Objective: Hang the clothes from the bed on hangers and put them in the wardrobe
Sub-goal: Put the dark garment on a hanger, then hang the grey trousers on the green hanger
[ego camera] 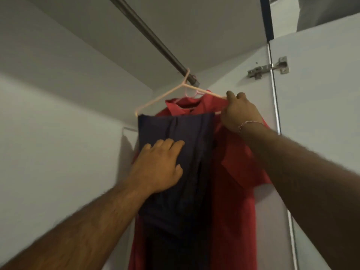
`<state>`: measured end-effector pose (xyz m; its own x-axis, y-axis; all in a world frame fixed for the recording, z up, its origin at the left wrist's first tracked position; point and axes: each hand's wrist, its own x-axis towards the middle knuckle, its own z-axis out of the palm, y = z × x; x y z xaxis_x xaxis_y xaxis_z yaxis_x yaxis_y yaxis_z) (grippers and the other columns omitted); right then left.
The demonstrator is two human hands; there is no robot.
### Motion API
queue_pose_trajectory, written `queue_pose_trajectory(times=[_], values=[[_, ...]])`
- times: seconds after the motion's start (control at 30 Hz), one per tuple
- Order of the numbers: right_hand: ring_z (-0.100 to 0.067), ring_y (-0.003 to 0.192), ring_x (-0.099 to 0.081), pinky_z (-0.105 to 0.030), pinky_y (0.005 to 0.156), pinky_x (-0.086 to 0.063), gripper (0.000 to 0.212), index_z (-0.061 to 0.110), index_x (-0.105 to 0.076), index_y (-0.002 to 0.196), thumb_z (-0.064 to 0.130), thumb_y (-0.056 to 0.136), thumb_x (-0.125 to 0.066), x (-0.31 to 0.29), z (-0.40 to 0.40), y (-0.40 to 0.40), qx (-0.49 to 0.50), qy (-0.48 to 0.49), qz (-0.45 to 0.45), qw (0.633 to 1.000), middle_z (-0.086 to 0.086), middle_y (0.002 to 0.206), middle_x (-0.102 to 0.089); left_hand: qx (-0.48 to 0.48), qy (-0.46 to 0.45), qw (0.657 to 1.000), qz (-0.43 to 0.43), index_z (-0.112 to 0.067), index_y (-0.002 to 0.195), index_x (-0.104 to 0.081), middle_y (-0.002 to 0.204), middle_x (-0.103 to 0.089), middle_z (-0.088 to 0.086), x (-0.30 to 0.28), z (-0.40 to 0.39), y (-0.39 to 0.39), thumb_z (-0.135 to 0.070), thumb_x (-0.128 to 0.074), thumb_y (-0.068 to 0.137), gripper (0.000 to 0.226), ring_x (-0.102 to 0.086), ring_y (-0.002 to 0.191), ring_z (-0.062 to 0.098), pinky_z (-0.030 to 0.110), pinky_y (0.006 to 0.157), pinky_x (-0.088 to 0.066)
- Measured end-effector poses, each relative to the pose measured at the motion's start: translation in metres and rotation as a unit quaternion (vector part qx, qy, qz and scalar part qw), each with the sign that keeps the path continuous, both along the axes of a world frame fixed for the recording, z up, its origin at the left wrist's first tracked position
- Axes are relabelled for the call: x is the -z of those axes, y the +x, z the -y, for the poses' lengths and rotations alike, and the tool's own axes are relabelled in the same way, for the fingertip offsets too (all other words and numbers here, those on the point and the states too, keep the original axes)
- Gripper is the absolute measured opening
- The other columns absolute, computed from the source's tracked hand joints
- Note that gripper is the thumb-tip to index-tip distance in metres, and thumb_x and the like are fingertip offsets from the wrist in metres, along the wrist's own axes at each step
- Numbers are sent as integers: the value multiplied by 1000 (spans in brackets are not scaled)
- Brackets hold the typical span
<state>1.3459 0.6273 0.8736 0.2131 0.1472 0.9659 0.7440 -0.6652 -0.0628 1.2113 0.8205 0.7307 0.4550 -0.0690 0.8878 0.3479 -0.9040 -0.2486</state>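
The right hand (240,112) pinches the pale pink plastic hanger (155,100) on the grey metal rail (155,41), steadying it, while the flat, open left hand (161,166) smooths the folded navy trousers (187,137).

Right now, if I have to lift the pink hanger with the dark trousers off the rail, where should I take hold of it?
Probably at the neck of the pink hanger, just under its hook on the rail, coming from the front and below. The bare sloping arms meet there, so it should lift level. The right hand pinches only the right end, and the left hand rests flat on the dark trousers.
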Motion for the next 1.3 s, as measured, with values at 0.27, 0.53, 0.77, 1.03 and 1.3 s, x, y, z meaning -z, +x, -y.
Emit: queue_pose_trajectory(times=[0.27,0.53,0.77,1.03,1.3], values=[[-37,135,-49,-50,117,-35,73,5,-37,156,28,89,-55,210,98,37,-35,-88,86,992,-17,151,-50,148,60,985,57,-12,159,-38,165,-36,13,97,102,64,-37,-51,92,72,-38,150,29,50,117,-35],[-23,155,-25,-50,127,-17,66,14,-31,161,33,102,-53,478,387,-13,87,-179,-95,975,-6,168,-28,337,31,939,-59,-11,161,-34,170,-23,12,324,361,104,-34,-52,96,71,-25,157,29,55,122,-28],[-25,150,-32,-55,124,-24,78,19,-30,160,30,88,-57,664,695,-140,277,-129,-357,883,-3,167,-28,505,-121,820,-240,-14,162,-32,171,-24,8,529,672,56,-33,-56,94,75,-25,157,25,53,122,-28],[-29,146,-38,-51,120,-34,78,19,-34,157,30,82,-52,790,919,-325,457,52,-574,677,-5,163,-34,585,-57,667,-458,-16,160,-35,167,-34,6,638,956,-40,-34,-59,86,80,-33,153,24,54,120,-32],[-28,145,-37,-47,116,-39,77,19,-30,159,30,89,-60,834,1036,-425,549,186,-644,499,-4,163,-32,635,60,527,-561,-17,158,-38,162,-42,5,697,1121,-85,-35,-59,86,78,-38,150,22,54,117,-37]])
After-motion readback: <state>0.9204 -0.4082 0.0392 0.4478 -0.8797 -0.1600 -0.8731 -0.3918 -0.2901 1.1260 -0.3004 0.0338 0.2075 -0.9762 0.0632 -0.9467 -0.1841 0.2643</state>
